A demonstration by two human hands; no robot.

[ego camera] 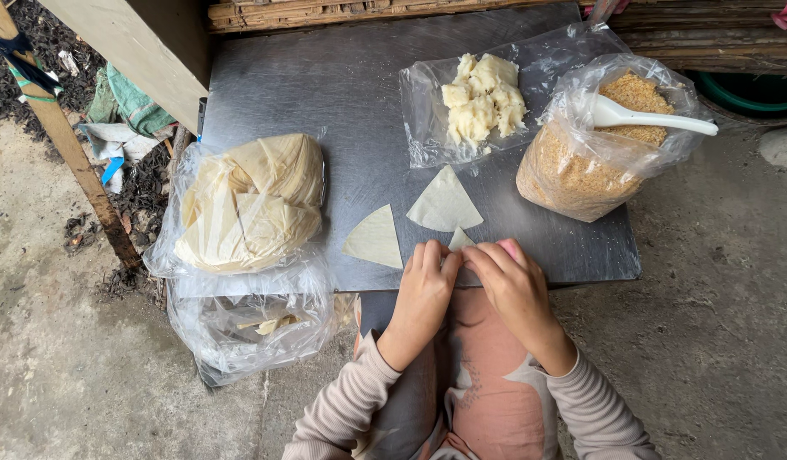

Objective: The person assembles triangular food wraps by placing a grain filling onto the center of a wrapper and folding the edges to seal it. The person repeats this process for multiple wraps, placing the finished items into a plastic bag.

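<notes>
Both hands worked at the near edge of a grey metal tabletop (342,77), close against the body so the fingers could meet over a small job. The left hand (423,294) and the right hand (514,285) had fingertips pinched together on one triangular wrapper piece (460,240), of which only a pale tip showed above the knuckles; both hands were closed on it, seemingly folding or rolling, though the fold itself was hidden under the fingers. Two more wrapper triangles lay flat and apart just beyond the hands, one to the left (376,238) and a larger one (445,204) toward the middle, laid out singly, probably so each could be picked up without sticking to the next. Farther back an opened clear plastic sheet (419,102) held pale yellow lumps of filling (483,98), within reach of the right hand. Beside it on the right stood a clear bag of brown crumbs (581,170), its mouth rolled open, with a white plastic spoon (649,117) resting across the top, handle pointing right. At the left edge a plastic bag of stacked wrapper sheets (249,200) sat half over the table rim, covered loosely, likely to keep the sheets from drying. Below it hung a nearly empty plastic bag with scraps (257,328). Bare concrete ground (717,324) surrounded the table.
</notes>
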